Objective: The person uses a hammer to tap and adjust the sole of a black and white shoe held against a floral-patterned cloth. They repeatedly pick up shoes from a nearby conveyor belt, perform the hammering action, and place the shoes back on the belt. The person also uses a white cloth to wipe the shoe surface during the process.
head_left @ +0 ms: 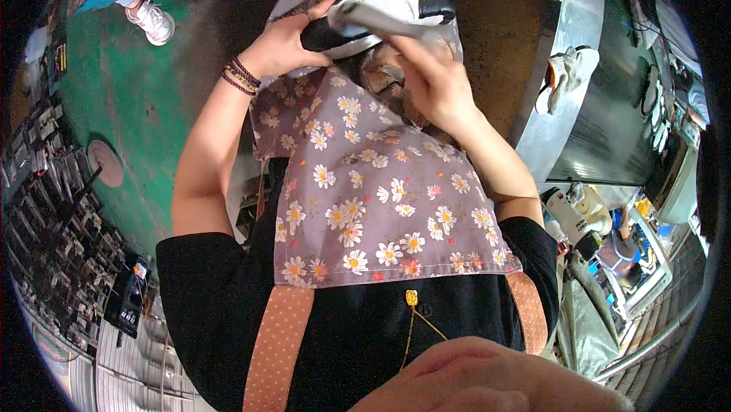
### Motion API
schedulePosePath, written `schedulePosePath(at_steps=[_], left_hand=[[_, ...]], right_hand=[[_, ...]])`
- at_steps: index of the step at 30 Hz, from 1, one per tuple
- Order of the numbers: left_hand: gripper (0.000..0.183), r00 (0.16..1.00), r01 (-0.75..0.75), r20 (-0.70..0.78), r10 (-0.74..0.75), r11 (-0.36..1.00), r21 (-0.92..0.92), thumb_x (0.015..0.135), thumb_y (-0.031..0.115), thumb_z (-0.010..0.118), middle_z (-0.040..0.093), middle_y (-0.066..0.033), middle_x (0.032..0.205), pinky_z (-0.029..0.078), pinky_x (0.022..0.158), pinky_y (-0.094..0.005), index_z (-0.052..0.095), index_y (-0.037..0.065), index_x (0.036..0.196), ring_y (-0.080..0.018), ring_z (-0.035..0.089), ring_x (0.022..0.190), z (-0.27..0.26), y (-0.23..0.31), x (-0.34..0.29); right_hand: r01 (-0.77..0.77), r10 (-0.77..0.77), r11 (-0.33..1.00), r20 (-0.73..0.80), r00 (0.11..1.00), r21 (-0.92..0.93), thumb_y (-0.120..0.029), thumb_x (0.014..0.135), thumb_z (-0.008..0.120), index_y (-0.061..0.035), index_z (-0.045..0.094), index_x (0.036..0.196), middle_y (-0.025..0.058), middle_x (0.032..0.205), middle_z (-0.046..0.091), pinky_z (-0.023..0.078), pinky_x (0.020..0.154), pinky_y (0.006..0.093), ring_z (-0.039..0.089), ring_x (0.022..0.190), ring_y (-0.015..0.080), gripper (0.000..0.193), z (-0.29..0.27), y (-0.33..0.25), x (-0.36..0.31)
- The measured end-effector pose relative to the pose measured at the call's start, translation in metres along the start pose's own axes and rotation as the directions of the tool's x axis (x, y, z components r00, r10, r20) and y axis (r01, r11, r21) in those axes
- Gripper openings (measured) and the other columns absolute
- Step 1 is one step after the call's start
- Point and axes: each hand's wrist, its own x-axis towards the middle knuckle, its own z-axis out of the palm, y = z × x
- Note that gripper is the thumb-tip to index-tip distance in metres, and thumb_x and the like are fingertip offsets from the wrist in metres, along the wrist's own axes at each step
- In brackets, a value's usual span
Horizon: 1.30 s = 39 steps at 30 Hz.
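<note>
A black and white shoe [428, 2] with dark laces lies on its side over my lap, at the top of the view. My left hand [285, 43] grips its left end, thumb below and fingers above. In my right hand [435, 84] is a long grey tool [388, 23], laid across the shoe's white surface. Motion smears the tool, so its kind cannot be made out. A floral apron [381, 199] covers my lap beneath the shoe. Some crumpled brownish material [384, 77] shows just below the shoe, between my hands.
To the right, a white and grey shoe [567, 77] sits on a metal ledge [544, 126], with several more shoes [653, 107] beyond it. Another person's white sneaker [154, 23] stands on the green floor [114, 100] at upper left. A round disc [105, 163] is at left.
</note>
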Motion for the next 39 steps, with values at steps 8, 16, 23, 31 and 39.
schedulePosePath(at_steps=[8, 16, 23, 31, 39], left_hand=[[0.102, 0.999, 0.007, 0.048, 0.003, 0.979, -0.205, 0.072, 0.024, 0.084, 0.063, -0.0061, 0.129, 0.042, 0.1, -0.0288, 0.023, 0.017, 0.154, -0.0111, 0.056, 0.113, -0.003, -0.007, -0.003], [0.092, 0.997, -0.03, 0.063, 0.044, 0.978, -0.205, 0.077, 0.02, 0.078, 0.054, -0.0149, 0.135, 0.039, 0.104, -0.0293, 0.026, 0.013, 0.153, -0.0181, 0.054, 0.119, -0.004, -0.016, -0.002], [0.1, 0.995, -0.092, 0.017, 0.096, 0.982, -0.164, 0.069, 0.014, 0.085, 0.056, -0.0179, 0.135, 0.04, 0.104, -0.0299, 0.029, 0.014, 0.152, -0.0227, 0.054, 0.123, 0.0, -0.017, -0.004], [0.097, 0.992, 0.102, 0.095, -0.083, 0.973, -0.207, 0.071, 0.015, 0.084, 0.055, -0.0118, 0.136, 0.036, 0.105, -0.0267, 0.031, 0.008, 0.151, -0.0147, 0.052, 0.119, -0.01, -0.01, 0.007], [0.061, 0.991, 0.072, 0.136, 0.013, 0.797, -0.6, 0.087, 0.016, 0.07, 0.06, -0.0044, 0.126, 0.041, 0.101, -0.0269, 0.046, 0.0, 0.141, -0.0103, 0.055, 0.112, -0.037, 0.009, 0.01]], right_hand=[[0.175, -0.17, 0.982, -0.085, 0.982, 0.064, 0.003, 0.078, 0.064, -0.0151, 0.056, 0.133, 0.0155, 0.086, 0.06, 0.053, 0.06, 0.0379, 0.064, 0.069, 0.0313, 0.058, -0.003, -0.023, 0.003], [0.069, -0.075, 0.994, 0.072, 0.995, 0.086, -0.003, 0.074, 0.066, -0.0275, 0.047, 0.143, 0.0056, 0.075, 0.051, 0.052, 0.048, 0.0389, 0.058, 0.056, 0.0244, 0.076, 0.0, -0.033, 0.003], [0.018, -0.018, 1.0, 0.14, 0.99, -0.002, -0.002, 0.075, 0.066, -0.0251, 0.051, 0.14, 0.0093, 0.075, 0.055, 0.051, 0.049, 0.0405, 0.062, 0.063, 0.0283, 0.07, 0.016, -0.004, -0.002], [0.067, -0.058, 0.995, -0.115, 0.992, 0.071, 0.001, 0.076, 0.067, -0.0078, 0.06, 0.124, 0.0114, 0.093, 0.065, 0.056, 0.066, 0.0371, 0.067, 0.076, 0.0324, 0.049, 0.008, 0.009, -0.023], [-0.026, 0.039, 0.999, -0.372, 0.927, 0.042, 0.001, 0.081, 0.063, 0.0008, 0.065, 0.108, 0.0177, 0.088, 0.067, 0.053, 0.07, 0.0382, 0.067, 0.076, 0.0328, 0.027, 0.004, 0.013, -0.041]])
